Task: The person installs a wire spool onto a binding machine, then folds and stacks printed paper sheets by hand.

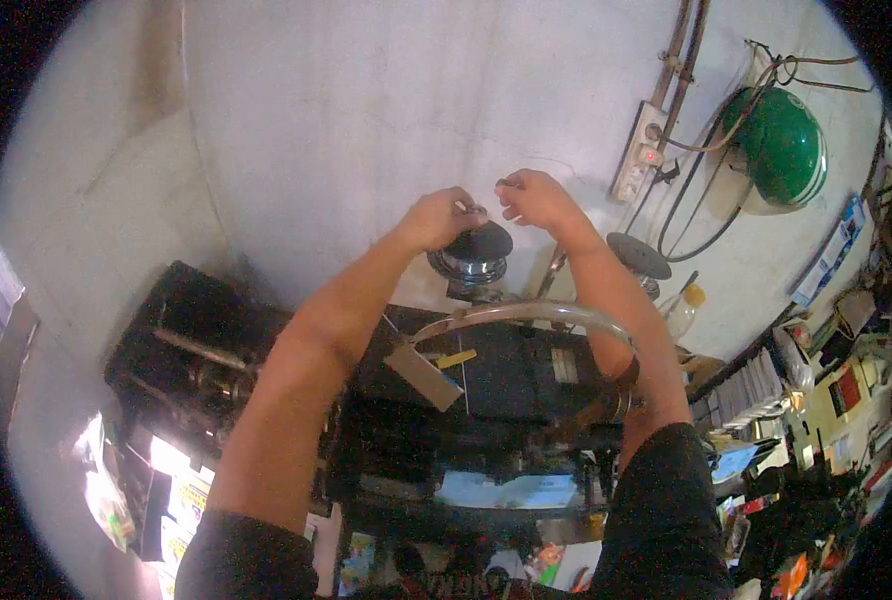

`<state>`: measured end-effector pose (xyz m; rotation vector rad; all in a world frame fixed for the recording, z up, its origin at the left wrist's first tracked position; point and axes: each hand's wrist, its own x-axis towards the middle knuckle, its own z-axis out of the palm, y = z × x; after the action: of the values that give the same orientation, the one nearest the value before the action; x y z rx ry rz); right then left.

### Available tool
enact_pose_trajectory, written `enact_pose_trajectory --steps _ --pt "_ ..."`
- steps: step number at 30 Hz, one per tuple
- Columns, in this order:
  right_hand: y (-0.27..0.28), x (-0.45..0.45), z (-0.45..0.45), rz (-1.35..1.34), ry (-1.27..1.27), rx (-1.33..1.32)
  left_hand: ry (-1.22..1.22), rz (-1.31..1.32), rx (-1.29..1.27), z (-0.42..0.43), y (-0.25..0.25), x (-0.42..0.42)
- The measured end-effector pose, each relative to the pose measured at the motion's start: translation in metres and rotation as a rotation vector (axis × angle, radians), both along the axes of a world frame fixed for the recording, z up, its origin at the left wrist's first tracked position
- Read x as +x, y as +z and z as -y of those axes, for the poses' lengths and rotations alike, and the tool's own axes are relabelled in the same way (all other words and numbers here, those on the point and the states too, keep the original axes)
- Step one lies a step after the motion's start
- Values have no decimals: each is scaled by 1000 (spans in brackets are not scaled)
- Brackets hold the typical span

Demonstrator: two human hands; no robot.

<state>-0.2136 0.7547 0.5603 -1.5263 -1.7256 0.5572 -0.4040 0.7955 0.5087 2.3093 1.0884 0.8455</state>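
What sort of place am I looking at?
Probably a small workshop, though I can't tell which trade: there's a black-topped reel, a wall-mounted power strip with cables plugged in, and what looks like stacked paper.

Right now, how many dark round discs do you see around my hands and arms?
2. One disc is just below the left hand; the other disc is beside the right forearm. Others may be hidden behind the arms.
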Motion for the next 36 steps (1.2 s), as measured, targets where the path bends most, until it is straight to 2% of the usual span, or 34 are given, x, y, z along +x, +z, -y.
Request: enact_pose_trajectory --steps 5,7,10,14,16,17,19,22,29,31,32,34,36 --pt "2 -2 7 55 12 -103 -43 60 -5 2 -3 -1" --pt "3 -5 10 38 -1 -124 4 -16 67 0 -5 3" --pt "-4 -4 4 12 -44 -24 55 99 86 5 -1 6" --pt "-10 -1 0 30 -47 -32 23 130 50 -8 -3 1" --pt "-11 -4 2 103 84 12 98 289 -51 -18 -12 0" --pt "-11 -5 -1 103 84 15 98 289 -47 -13 -8 -2" --pt "-10 -10 -7 270 124 -92 62 412 -209 -2 -4 -8" --pt "-6 -21 -3 377 83 -139 -9 539 -245 -20 -29 -7" --pt "-11 -19 -9 396 122 -102 -14 484 -289 -29 -37 -17" --pt "-7 -23 -12 672 156 -46 9 483 -266 -31 -39 -15" --pt "-7 -25 -10 673 153 -44 6 483 -265 -28 -37 -16" --pt "-9 -28 -2 849 114 119 -24 490 -288 -21 -33 -18" --pt "-17 -25 -4 760 95 113 -23 473 -272 -21 -31 -19"
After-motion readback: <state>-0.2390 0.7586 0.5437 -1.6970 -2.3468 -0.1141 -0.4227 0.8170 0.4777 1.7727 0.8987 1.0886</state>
